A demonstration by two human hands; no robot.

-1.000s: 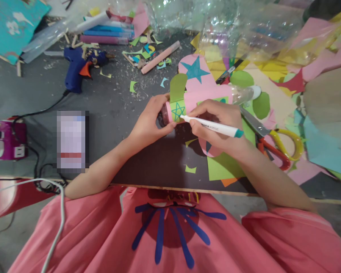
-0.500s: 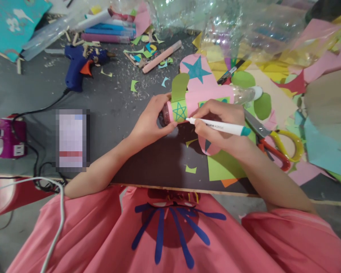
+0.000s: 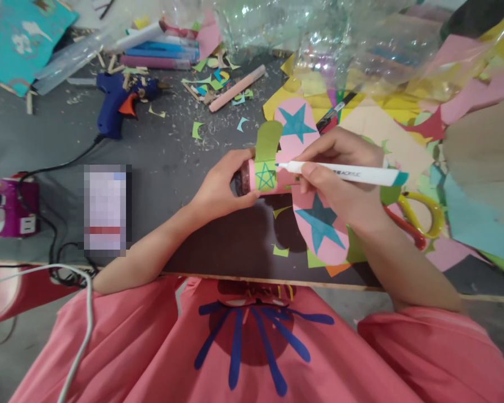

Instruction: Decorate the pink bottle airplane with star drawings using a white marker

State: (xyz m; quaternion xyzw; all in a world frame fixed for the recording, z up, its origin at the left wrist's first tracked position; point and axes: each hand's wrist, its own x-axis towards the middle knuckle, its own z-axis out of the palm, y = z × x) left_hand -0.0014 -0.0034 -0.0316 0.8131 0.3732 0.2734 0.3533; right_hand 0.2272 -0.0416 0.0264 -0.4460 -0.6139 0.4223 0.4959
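Observation:
My left hand (image 3: 231, 182) grips the dark base end of a plastic bottle (image 3: 246, 177) wrapped in pink paper. Around that end runs a green paper band with a teal star outline (image 3: 265, 177), and an olive-green paper flap (image 3: 269, 140) stands off it. Two rounded pink wings with teal stars stick out, one upper wing (image 3: 297, 122) and one lower wing (image 3: 321, 229). Between the fingers of my right hand (image 3: 340, 173) is a white acrylic marker (image 3: 353, 174) with a teal end. Its tip is at the right edge of the green band. My right hand hides the bottle's neck end.
A blue glue gun (image 3: 113, 103) with a cord lies at the left, above a blurred phone (image 3: 106, 210). Scissors (image 3: 424, 215) lie right of my right hand among paper scraps. A pink marker (image 3: 237, 88), a craft knife (image 3: 336, 112) and clear plastic (image 3: 285, 28) lie farther back.
The bottle has rolled and shifted, showing the lower wing's star more fully. My right hand has moved up and right, and the marker tip went from the star's lower right to the band's upper right.

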